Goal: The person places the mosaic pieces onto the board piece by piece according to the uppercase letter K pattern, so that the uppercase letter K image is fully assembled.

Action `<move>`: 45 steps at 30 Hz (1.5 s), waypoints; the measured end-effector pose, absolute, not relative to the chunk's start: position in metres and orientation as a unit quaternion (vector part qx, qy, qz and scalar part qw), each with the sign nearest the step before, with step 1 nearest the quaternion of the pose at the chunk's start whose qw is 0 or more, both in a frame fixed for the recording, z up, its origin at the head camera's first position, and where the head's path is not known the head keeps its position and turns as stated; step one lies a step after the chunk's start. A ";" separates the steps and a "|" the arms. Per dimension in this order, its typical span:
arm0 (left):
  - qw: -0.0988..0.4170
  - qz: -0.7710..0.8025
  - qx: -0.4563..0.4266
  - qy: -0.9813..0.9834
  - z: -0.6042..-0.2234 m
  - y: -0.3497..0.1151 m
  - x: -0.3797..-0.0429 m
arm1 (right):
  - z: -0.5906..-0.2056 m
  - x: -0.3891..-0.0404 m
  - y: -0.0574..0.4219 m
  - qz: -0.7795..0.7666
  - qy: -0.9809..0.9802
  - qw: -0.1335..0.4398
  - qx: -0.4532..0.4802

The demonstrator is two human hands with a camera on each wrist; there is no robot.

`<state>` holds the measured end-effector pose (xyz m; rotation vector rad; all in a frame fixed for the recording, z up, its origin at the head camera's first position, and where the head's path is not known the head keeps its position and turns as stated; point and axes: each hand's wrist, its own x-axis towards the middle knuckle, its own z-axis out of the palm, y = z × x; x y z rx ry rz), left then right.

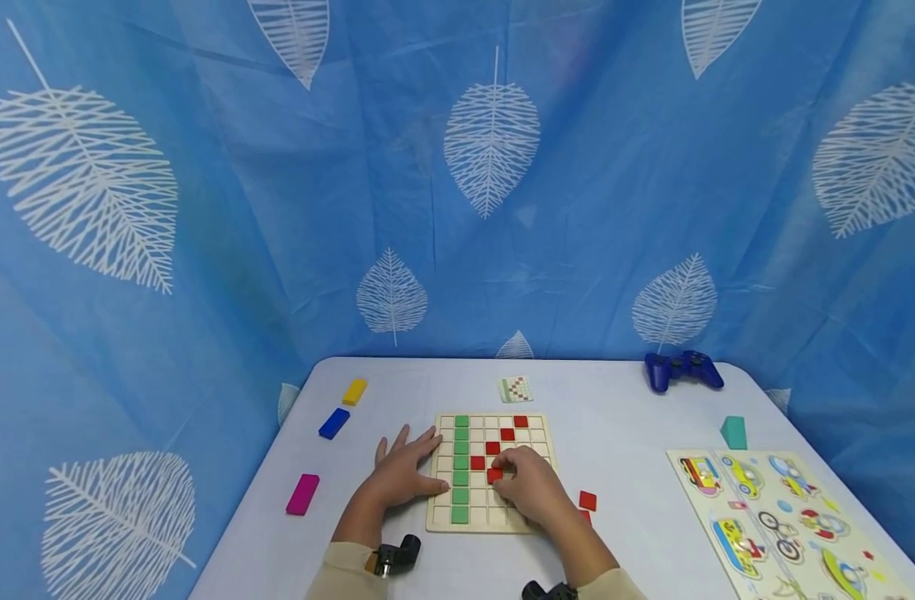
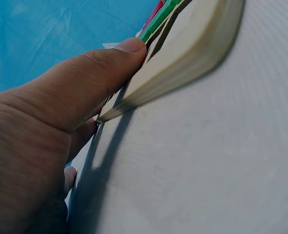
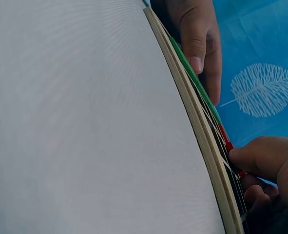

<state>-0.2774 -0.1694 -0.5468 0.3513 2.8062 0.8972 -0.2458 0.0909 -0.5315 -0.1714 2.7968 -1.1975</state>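
Note:
A wooden grid board (image 1: 482,527) lies on the table, with a column of green tiles (image 1: 461,478) and a diagonal of red tiles (image 1: 507,434) in its squares. My right hand (image 1: 532,483) is over the board's lower right part, its thumb and fingers pinching a red tile (image 1: 494,476) at a square; in the right wrist view the thumb tip meets the red tile (image 3: 229,145). Along the left edge rests my left hand (image 1: 399,473), fingers spread and thumb (image 2: 131,46) on the rim. Loose red tiles (image 1: 588,500) lie beside my right forearm, one partly hidden.
Behind the board lies a small pattern card (image 1: 515,389). To the left are yellow (image 1: 355,392), blue (image 1: 334,423) and magenta (image 1: 302,494) blocks. On the right are a game controller (image 1: 682,369), a teal block (image 1: 734,432) and a picture puzzle board (image 1: 795,500).

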 end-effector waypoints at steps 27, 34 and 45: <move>0.079 0.295 0.113 0.945 -0.547 -0.168 -0.277 | -0.533 -0.247 0.092 -0.400 0.914 0.055 -0.051; 0.085 0.294 0.109 0.946 -0.547 -0.169 -0.278 | -0.524 -0.239 0.107 -0.437 0.895 0.054 -0.069; 0.083 0.298 0.118 0.944 -0.548 -0.170 -0.279 | -0.514 -0.224 0.171 -0.402 0.915 0.037 -0.017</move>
